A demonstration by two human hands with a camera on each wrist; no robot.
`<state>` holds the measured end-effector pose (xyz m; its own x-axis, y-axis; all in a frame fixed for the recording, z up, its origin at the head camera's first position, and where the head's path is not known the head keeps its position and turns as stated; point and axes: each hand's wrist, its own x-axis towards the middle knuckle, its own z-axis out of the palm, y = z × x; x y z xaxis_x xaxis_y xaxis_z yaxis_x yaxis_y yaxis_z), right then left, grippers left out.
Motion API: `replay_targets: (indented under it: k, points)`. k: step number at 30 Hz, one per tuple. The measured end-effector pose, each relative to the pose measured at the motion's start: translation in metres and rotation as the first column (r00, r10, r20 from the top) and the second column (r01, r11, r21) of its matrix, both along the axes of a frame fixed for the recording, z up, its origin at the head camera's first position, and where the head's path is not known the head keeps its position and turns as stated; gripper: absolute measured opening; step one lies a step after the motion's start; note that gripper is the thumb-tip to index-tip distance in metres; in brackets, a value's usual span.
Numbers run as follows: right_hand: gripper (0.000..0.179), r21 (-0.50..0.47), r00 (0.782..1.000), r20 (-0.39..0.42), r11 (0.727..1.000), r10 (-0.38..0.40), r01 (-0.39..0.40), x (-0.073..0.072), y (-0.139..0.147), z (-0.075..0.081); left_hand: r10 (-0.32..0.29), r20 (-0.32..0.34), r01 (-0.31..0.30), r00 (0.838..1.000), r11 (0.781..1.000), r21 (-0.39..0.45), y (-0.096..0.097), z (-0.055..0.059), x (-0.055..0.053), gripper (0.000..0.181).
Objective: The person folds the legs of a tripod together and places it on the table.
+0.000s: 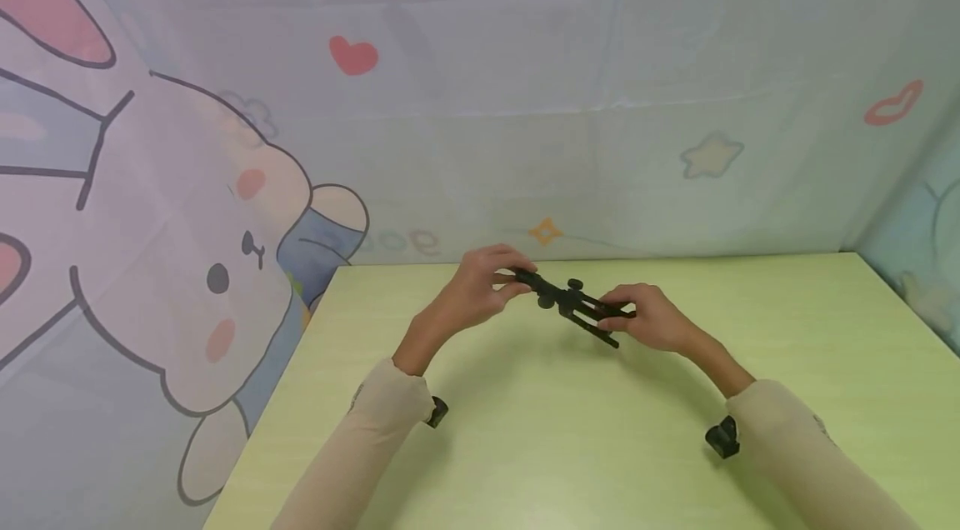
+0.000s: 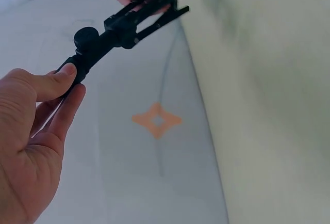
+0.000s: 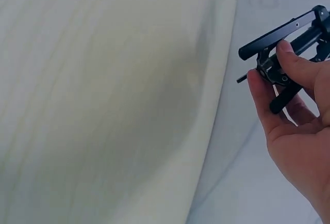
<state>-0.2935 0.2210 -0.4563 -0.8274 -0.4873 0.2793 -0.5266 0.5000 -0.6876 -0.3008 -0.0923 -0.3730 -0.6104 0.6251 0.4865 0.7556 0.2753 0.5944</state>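
Held in the air over the table is a black mini tripod [image 1: 555,295], tilted, its legs partly spread toward the right. My left hand [image 1: 482,288] pinches its head end between thumb and fingers. At the other end, my right hand [image 1: 654,318] grips the middle part between the legs. In the left wrist view, a round knob [image 2: 86,38] juts from the tripod near my left thumb. The right wrist view shows a leg [image 3: 273,35] beside my right thumb, with fingertips at the end of the centre column; part of the tripod runs out of that frame.
The light yellow-green table [image 1: 555,447] spreads under both arms. Behind it hangs a pale cloth backdrop [image 1: 525,155] with hearts and stars, and a large cartoon rabbit on the left. Small black cameras [image 1: 723,438] sit at both wrists.
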Motion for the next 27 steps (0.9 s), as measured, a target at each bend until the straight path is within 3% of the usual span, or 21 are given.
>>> replay_targets:
  k: [15, 21, 24, 27]
  points:
    - [0.015, 0.091, 0.992, -0.121, 0.996, 0.03, -0.019, 0.004, 0.013, 0.002, 0.076, 0.076, -0.062, 0.994, 0.982, -0.179, -0.008, -0.041, -0.002, 0.022]
    - [0.016, 0.159, 0.99, -0.129, 0.987, 0.059, -0.038, 0.003, 0.012, 0.001, 0.09, -0.013, -0.09, 0.996, 0.95, -0.298, -0.007, -0.057, -0.006, 0.021]
    - [0.016, 0.204, 0.988, -0.14, 0.978, 0.07, -0.04, 0.001, 0.01, -0.001, 0.071, -0.075, -0.093, 0.995, 0.929, -0.357, -0.006, -0.063, -0.008, 0.019]
    - [0.016, 0.24, 0.985, -0.157, 0.97, 0.077, -0.037, -0.001, 0.009, -0.004, 0.058, -0.096, -0.091, 0.994, 0.916, -0.391, -0.005, -0.069, -0.01, 0.017]
